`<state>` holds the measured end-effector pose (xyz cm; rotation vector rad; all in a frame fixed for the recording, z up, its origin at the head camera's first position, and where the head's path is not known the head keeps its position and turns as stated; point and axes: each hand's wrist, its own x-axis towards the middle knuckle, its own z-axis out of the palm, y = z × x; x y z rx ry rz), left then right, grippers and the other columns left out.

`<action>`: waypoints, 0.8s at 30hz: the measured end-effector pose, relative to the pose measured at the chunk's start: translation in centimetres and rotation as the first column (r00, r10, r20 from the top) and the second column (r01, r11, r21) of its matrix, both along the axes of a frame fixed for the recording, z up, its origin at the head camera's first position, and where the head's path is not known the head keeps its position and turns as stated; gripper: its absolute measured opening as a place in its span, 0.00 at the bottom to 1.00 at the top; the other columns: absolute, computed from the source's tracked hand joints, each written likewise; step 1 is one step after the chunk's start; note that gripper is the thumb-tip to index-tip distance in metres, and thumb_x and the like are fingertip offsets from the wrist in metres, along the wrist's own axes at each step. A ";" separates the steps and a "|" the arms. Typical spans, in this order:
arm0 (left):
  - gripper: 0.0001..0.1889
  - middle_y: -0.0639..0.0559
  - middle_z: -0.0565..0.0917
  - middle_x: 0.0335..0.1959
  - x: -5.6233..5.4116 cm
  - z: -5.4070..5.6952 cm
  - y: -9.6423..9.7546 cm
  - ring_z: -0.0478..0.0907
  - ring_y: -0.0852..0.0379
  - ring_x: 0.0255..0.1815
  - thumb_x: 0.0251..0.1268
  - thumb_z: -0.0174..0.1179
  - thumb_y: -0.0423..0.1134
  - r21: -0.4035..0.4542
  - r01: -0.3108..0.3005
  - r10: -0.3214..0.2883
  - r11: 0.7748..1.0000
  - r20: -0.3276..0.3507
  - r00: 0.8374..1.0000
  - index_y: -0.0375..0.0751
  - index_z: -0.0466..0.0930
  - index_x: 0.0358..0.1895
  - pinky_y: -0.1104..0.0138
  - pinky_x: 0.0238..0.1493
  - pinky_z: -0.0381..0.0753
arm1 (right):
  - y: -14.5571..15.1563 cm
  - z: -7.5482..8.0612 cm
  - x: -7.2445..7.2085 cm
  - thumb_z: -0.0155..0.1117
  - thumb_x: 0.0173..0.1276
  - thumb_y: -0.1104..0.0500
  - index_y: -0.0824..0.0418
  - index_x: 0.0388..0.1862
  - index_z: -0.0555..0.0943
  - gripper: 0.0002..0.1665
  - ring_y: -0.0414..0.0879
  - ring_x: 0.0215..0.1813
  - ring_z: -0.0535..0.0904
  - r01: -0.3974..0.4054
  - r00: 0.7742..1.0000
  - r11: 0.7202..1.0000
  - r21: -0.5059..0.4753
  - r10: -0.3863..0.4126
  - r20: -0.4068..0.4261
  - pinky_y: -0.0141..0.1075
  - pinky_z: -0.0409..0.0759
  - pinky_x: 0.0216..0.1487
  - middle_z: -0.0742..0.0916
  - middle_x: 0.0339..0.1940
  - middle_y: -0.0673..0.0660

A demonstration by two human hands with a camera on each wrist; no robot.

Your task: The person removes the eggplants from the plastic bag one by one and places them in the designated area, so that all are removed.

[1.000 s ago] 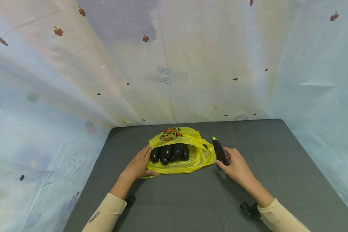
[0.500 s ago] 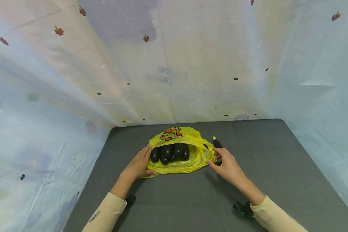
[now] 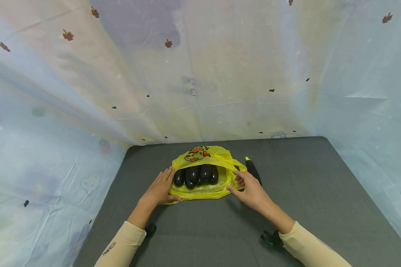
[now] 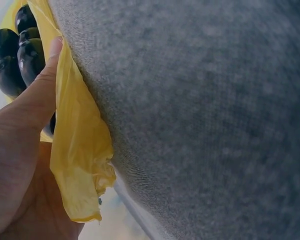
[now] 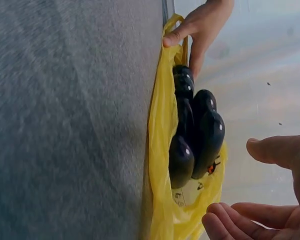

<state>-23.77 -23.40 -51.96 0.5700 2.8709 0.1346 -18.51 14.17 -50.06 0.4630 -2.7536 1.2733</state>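
A yellow plastic bag (image 3: 217,193) lies on its side, its mouth towards me, with several dark glossy eggplants (image 3: 194,173) inside. My left hand (image 3: 159,187) rests along the bag's left side, fingers straight, its thumb (image 4: 40,90) on the lower edge of the mouth. Over the bag's right end is my right hand (image 3: 252,191), thumb and fingers spread apart. Nothing sits between them in the right wrist view, where the eggplants (image 5: 210,140) show in the mouth. One eggplant (image 3: 253,171) with a green stem end lies outside, just right of the bag, partly behind my right hand.
Everything lies on a dark grey cloth-covered table (image 3: 200,233). A pale patterned sheet (image 3: 220,74) hangs behind the table and along its sides. The bag sits near the table's back edge.
My right hand has let go of the eggplant at the right and moved left over the bag's right end. That eggplant stays beside the bag. My left hand has not moved.
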 end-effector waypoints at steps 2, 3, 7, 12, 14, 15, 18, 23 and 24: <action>0.66 0.33 0.44 0.89 0.0 0.0 0.0 0.45 0.36 0.89 0.64 0.73 0.64 0.000 -0.005 0.005 1.000 0.007 1.000 0.28 0.42 0.87 0.45 0.88 0.45 | -0.4 -0.1 -0.1 0.77 0.73 0.53 0.71 0.73 0.77 0.37 0.57 0.50 0.85 -0.009 1.000 1.000 0.004 0.010 -0.008 0.54 0.87 0.54 0.85 0.53 0.64; 0.66 0.33 0.44 0.89 -0.1 0.0 0.0 0.44 0.36 0.89 0.64 0.73 0.64 0.001 -0.007 0.007 1.000 0.010 1.000 0.29 0.41 0.87 0.45 0.88 0.45 | -0.6 -0.1 -0.1 0.77 0.73 0.53 0.70 0.74 0.77 0.37 0.56 0.50 0.85 -0.015 1.000 1.000 0.004 0.015 -0.006 0.53 0.87 0.54 0.85 0.53 0.63; 0.66 0.34 0.43 0.89 -0.1 -0.1 0.0 0.44 0.36 0.89 0.64 0.73 0.64 0.000 -0.010 0.010 1.000 0.019 1.000 0.29 0.41 0.88 0.45 0.88 0.44 | -1.4 -0.4 -0.4 0.77 0.73 0.53 0.69 0.74 0.77 0.37 0.55 0.51 0.85 -0.034 0.999 0.999 -0.001 0.034 0.008 0.52 0.87 0.54 0.85 0.54 0.63; 0.66 0.34 0.42 0.89 -0.1 0.0 0.1 0.43 0.36 0.89 0.64 0.73 0.65 -0.007 -0.009 0.009 1.000 0.026 1.000 0.30 0.40 0.88 0.46 0.89 0.44 | -2.5 -0.6 -0.7 0.77 0.74 0.54 0.70 0.75 0.76 0.38 0.56 0.53 0.84 -0.057 0.997 0.998 -0.033 0.059 0.050 0.54 0.86 0.57 0.85 0.55 0.64; 0.67 0.34 0.42 0.89 -0.1 0.0 0.1 0.43 0.37 0.90 0.64 0.73 0.66 -0.009 -0.011 0.011 1.000 0.027 1.000 0.30 0.40 0.88 0.46 0.89 0.44 | -2.8 -0.6 -0.8 0.77 0.74 0.54 0.70 0.75 0.76 0.38 0.56 0.53 0.83 -0.065 0.996 0.997 -0.042 0.068 0.062 0.54 0.85 0.57 0.84 0.55 0.64; 0.67 0.34 0.43 0.89 0.0 0.1 0.1 0.43 0.36 0.89 0.63 0.73 0.65 -0.005 -0.010 0.010 1.000 0.023 1.000 0.30 0.40 0.88 0.45 0.88 0.44 | -3.0 -0.6 -0.8 0.76 0.74 0.54 0.70 0.75 0.76 0.38 0.56 0.53 0.83 -0.068 0.996 0.997 -0.042 0.071 0.063 0.53 0.85 0.57 0.84 0.55 0.64; 0.67 0.34 0.43 0.89 0.0 0.1 0.1 0.43 0.36 0.89 0.63 0.73 0.66 -0.007 -0.009 0.009 1.000 0.019 1.000 0.30 0.41 0.88 0.45 0.88 0.45 | -3.4 -0.8 -0.9 0.77 0.74 0.54 0.70 0.74 0.77 0.37 0.55 0.51 0.83 -0.069 0.996 0.997 -0.040 0.071 0.056 0.52 0.85 0.55 0.85 0.54 0.63; 0.67 0.34 0.43 0.89 0.1 0.3 0.2 0.43 0.36 0.89 0.62 0.74 0.66 -0.010 -0.007 0.008 1.000 0.015 1.000 0.30 0.41 0.88 0.45 0.88 0.45 | -4.1 -1.2 -1.0 0.77 0.73 0.54 0.70 0.72 0.78 0.36 0.55 0.49 0.84 -0.062 0.997 0.997 -0.036 0.064 0.035 0.52 0.86 0.53 0.86 0.51 0.62; 0.67 0.34 0.43 0.89 0.1 0.3 0.2 0.43 0.36 0.89 0.62 0.74 0.66 -0.010 -0.008 0.008 1.000 0.016 1.000 0.30 0.41 0.88 0.45 0.88 0.45 | -4.2 -1.2 -1.0 0.77 0.73 0.53 0.70 0.72 0.79 0.35 0.55 0.49 0.84 -0.060 0.998 0.998 -0.034 0.061 0.034 0.51 0.86 0.53 0.85 0.50 0.62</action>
